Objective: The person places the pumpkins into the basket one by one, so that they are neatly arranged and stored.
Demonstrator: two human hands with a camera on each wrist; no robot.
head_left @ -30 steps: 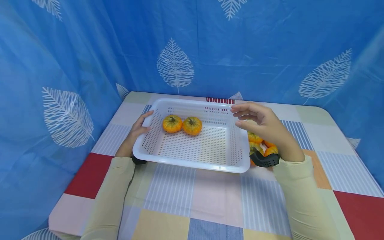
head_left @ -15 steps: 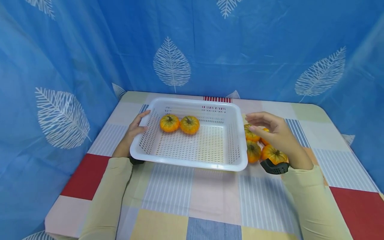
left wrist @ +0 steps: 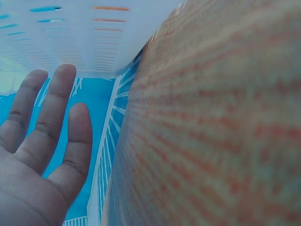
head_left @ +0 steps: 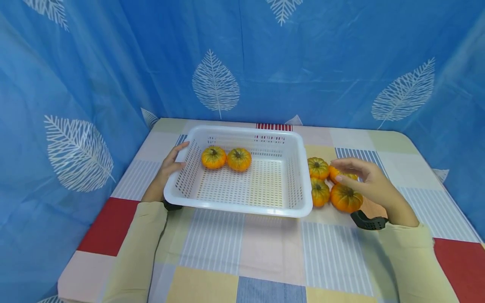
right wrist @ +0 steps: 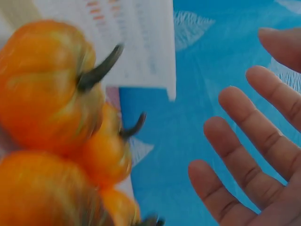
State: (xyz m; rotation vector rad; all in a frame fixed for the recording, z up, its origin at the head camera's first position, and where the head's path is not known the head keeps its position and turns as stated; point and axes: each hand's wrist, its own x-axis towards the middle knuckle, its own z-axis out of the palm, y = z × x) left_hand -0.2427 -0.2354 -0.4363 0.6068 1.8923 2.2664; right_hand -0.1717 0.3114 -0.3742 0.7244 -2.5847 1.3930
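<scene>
A white perforated plastic basket (head_left: 238,208) stands on the table, two small orange pumpkins (head_left: 239,159) side by side in its left half. At the basket's left end is my left hand (head_left: 164,173), thumb and fingers spread right at the rim; the left wrist view shows its fingers (left wrist: 59,96) nearly straight beside the basket wall. To the right of the basket lies a group of several orange pumpkins (head_left: 346,198) with dark stems. My right hand (head_left: 367,183) hovers over the rear right of this group, fingers relaxed and holding nothing, partly hiding one pumpkin (head_left: 334,171).
A patchwork-patterned cloth (head_left: 273,252) covers the table. Blue curtains (head_left: 273,84) with white leaf prints hang behind it and along the left side. The nearest loose pumpkins (head_left: 320,192) sit close against the basket's right wall.
My right hand has moved from above the basket's right rim rightward and towards me, over the loose pumpkins, uncovering more of them. The left hand and the basket stay in place.
</scene>
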